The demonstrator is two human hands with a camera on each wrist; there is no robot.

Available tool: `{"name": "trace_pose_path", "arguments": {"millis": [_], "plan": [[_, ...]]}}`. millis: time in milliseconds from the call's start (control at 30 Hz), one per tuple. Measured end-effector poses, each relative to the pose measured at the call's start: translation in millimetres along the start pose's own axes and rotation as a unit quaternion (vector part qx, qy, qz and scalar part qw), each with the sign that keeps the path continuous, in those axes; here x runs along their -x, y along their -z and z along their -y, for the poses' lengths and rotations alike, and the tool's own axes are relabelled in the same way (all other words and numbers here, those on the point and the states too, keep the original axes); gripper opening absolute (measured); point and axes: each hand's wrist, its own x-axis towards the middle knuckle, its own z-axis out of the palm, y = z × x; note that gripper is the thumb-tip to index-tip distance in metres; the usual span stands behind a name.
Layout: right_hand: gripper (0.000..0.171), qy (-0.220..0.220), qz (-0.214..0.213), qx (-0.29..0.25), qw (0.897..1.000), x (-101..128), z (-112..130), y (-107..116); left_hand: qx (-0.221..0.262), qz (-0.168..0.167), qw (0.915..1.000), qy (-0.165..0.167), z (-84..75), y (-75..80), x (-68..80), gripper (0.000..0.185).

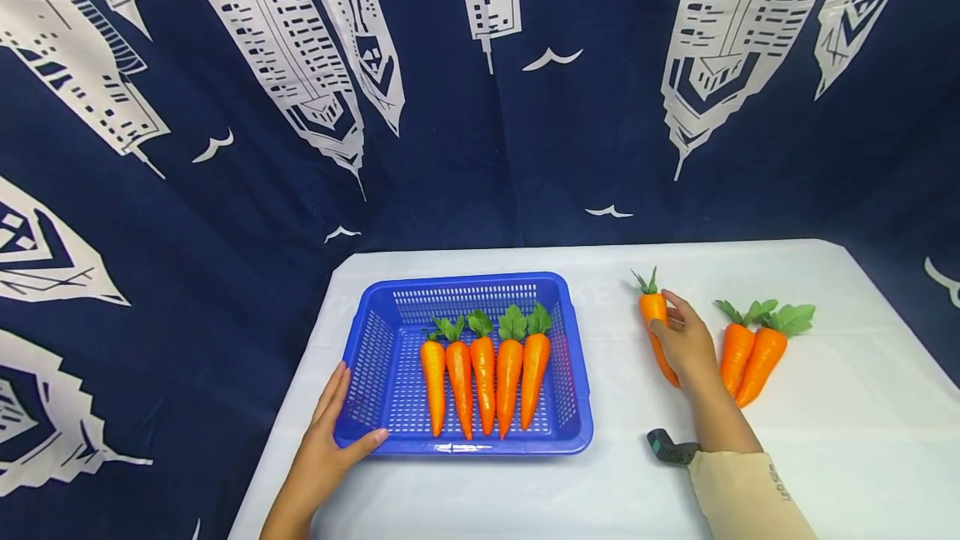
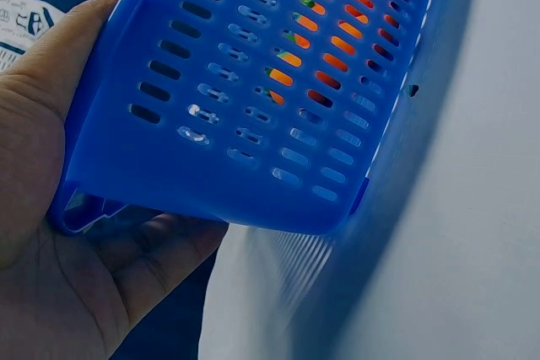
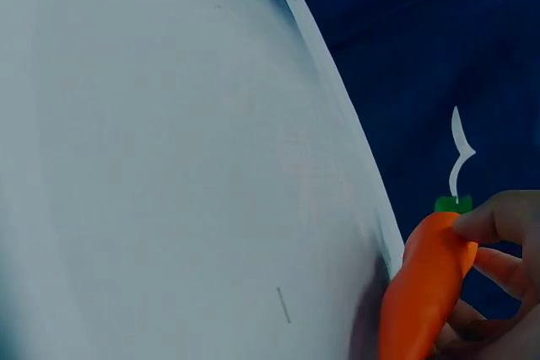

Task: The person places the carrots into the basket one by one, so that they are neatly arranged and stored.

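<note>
Blue slotted basket (image 1: 390, 307), orange carrots w/ green tops (image 1: 483, 369), navy-white skyline curtain (image 1: 480, 90).

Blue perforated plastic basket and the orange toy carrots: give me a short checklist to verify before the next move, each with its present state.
1. Right hand grips an orange toy carrot with a green leafy top: ok; fingers curl round it in the right wrist view.
2. That carrot is clear of the white table: cannot tell.
3. Left hand steadies the blue perforated plastic basket at its near left corner: ok.
4. Free floor in the basket: ok; five carrots lie side by side, with bare space to their left.
5. Path from hand to basket is free: ok.
6. Two more carrots wait on the table to the right: ok.
</note>
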Motion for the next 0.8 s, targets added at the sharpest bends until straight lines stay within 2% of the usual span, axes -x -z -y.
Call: {"name": "trace_pose_path", "arguments": {"millis": [100,333,567,800], "plan": [[0.064,0.001,-0.006,-0.014,1.000,1.4,2.8,1.2,0.002,0.001,1.0000,0.004,-0.6,0.8,0.4,0.107],[0.063,0.013,-0.012,0.000,1.000,4.3,12.9,6.9,0.005,0.000,1.0000,0.000,-0.7,1.3,0.9,0.106],[0.064,0.017,-0.010,-0.015,1.000,8.0,26.0,9.3,0.006,0.002,1.0000,0.004,-1.4,0.9,0.4,0.107],[0.062,0.037,-0.007,-0.035,0.999,9.4,44.5,11.2,0.007,-0.003,0.9999,-0.009,0.9,0.5,1.3,0.107]]}}
